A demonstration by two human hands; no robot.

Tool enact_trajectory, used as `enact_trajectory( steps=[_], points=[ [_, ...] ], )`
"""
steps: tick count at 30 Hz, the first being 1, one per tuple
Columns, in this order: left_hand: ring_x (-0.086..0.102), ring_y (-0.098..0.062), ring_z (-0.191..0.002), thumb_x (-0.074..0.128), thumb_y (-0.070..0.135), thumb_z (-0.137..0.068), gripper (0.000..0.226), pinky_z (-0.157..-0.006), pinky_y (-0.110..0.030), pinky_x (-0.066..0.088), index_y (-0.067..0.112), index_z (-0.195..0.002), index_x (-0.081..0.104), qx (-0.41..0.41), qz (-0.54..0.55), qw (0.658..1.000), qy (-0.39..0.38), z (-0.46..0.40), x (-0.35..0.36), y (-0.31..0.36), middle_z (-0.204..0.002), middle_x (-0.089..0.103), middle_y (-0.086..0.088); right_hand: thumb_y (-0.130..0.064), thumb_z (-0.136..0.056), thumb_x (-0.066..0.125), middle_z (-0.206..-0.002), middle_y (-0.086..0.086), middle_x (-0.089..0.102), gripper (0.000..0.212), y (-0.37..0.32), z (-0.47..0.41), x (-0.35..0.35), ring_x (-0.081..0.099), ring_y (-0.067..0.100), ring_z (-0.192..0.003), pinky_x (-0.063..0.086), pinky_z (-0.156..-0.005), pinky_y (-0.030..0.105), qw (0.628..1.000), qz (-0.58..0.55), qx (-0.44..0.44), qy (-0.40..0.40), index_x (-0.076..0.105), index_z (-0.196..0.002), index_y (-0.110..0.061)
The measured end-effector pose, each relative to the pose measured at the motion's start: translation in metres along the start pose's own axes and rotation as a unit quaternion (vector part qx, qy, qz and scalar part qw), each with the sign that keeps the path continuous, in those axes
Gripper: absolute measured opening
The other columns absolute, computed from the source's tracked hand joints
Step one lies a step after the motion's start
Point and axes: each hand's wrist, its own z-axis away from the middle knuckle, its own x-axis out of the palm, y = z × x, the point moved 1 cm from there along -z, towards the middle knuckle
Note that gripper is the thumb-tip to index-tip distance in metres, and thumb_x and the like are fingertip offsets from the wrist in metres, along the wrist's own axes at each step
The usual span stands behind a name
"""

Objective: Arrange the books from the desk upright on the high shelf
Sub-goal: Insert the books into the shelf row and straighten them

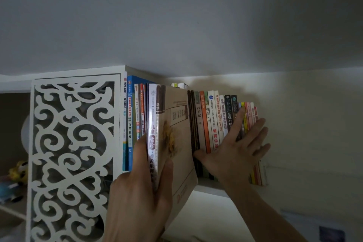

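Both your arms reach upward. Your left hand (141, 192) is raised, wrist low, fingers behind and thumb in front, pinching a clutch of upright paperback books (157, 133). Your right hand (233, 151) is spread flat, fingers straight and fanned, palm pressing a row of colourful upright book spines (214, 120).

dim white wall (176, 15), carved white fretwork panel (72, 153) at left

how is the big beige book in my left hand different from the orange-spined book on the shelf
The large beige paperback book shows its front cover and tilts, its lower corner hanging below the white shelf; the left hand grips it. The thin orange-spined book shows only its spine, nearly upright among neighbours. Both carry Chinese titles.
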Motion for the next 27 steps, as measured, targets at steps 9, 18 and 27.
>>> enact_trajectory(
  steps=[9, 18, 27],
  points=[
    [0.056, -0.004, -0.041, 0.049, 0.050, -0.092, 0.063, -0.037, -0.011, 0.042, 0.010, -0.140, 0.052, 0.004, 0.005, 1.000, -0.015, 0.011, -0.015, -0.002, -0.057, 0.055, 0.017, -0.088, -0.045, 0.072, -0.161, 0.035, 0.006, 0.156, 0.006, -0.007, 0.002, 0.018, 0.057, -0.145, 0.026, -0.111, 0.073, 0.999, 0.017, 0.023, 0.033, 0.000, -0.163, -0.017],
    [0.059, -0.002, -0.044, 0.053, 0.049, -0.093, 0.057, -0.041, -0.016, 0.047, 0.018, -0.141, 0.047, 0.002, 0.029, 1.000, 0.004, 0.003, -0.009, 0.006, -0.053, 0.056, 0.013, -0.089, -0.039, 0.075, -0.157, 0.036, 0.015, 0.159, 0.018, -0.017, -0.009, 0.028, 0.059, -0.138, 0.030, -0.107, 0.074, 0.997, 0.023, 0.042, 0.059, 0.000, -0.162, -0.021],
    [0.067, -0.002, -0.061, 0.057, 0.044, -0.097, 0.054, -0.049, -0.022, 0.056, 0.035, -0.144, 0.031, -0.001, 0.060, 0.998, -0.013, -0.009, 0.015, 0.012, -0.075, 0.065, 0.014, -0.076, -0.041, 0.080, -0.148, 0.035, 0.026, 0.151, 0.042, -0.026, -0.028, 0.037, 0.055, -0.128, 0.036, -0.103, 0.069, 0.993, -0.002, 0.051, 0.104, 0.006, -0.161, -0.021]
  ],
)
